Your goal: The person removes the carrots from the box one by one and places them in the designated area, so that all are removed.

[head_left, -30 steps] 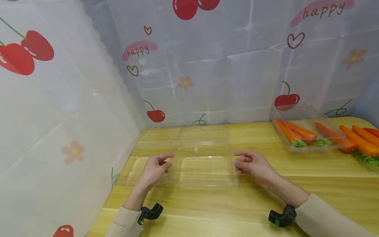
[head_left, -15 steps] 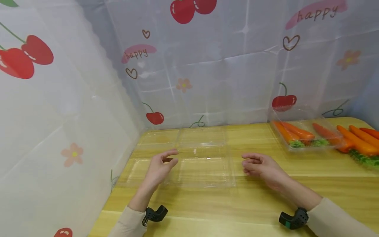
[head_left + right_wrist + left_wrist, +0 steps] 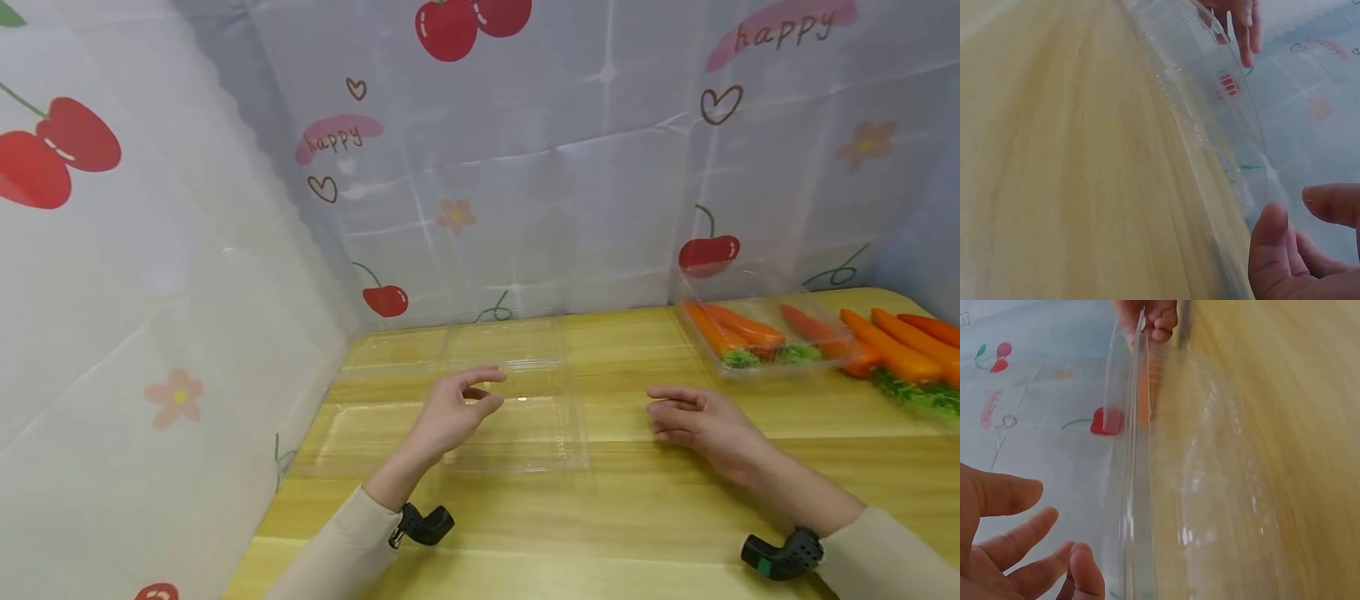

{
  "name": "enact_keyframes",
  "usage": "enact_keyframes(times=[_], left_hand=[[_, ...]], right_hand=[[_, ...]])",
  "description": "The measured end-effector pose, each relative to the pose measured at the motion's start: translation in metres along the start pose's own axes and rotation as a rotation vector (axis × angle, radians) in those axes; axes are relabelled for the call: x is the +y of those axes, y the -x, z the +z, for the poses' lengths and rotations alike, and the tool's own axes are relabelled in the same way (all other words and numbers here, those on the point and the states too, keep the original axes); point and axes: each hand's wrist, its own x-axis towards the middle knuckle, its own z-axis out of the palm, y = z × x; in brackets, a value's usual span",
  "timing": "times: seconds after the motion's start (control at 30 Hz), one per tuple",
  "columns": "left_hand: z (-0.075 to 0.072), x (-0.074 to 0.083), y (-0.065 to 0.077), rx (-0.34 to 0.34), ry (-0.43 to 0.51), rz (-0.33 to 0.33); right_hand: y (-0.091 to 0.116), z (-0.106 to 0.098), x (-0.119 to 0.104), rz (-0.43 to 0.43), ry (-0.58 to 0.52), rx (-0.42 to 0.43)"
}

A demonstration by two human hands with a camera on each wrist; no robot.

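Observation:
Two clear plastic clamshell boxes lie side by side on the wooden table, the right box and the left box. My left hand hovers over the place where they meet, fingers bent loosely and thumb apart. Nothing is between its fingers in the left wrist view, where a clear plastic wall stands beside them. To the right of the boxes, my right hand hangs over the table with loosely curled fingers. The right wrist view also shows its thumb and fingertips apart, holding nothing.
At the back right, another clear box stands with several carrots inside. Loose carrots with green tops lie to its right. A printed sheet hangs behind the table and along its left side.
My left hand has moved right, from the left side of the right box to over it. My right hand has drawn away to the right of the box. The head view has shifted slightly.

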Motion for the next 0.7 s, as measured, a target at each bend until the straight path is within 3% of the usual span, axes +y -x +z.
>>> enact_keyframes(times=[0.2,0.47,0.7], left_hand=[[0.016,0.013,-0.015,-0.103,0.072,-0.037],[0.032,0.025,-0.036,-0.173,0.089,-0.053],[0.044,0.037,-0.067,-0.232,0.166,-0.059]], right_hand=[[0.006,-0.016,0.004,-0.001,-0.058,0.024],[0.016,-0.037,0.004,-0.008,-0.213,0.055],[0.022,-0.054,0.004,-0.010,-0.371,0.076]])
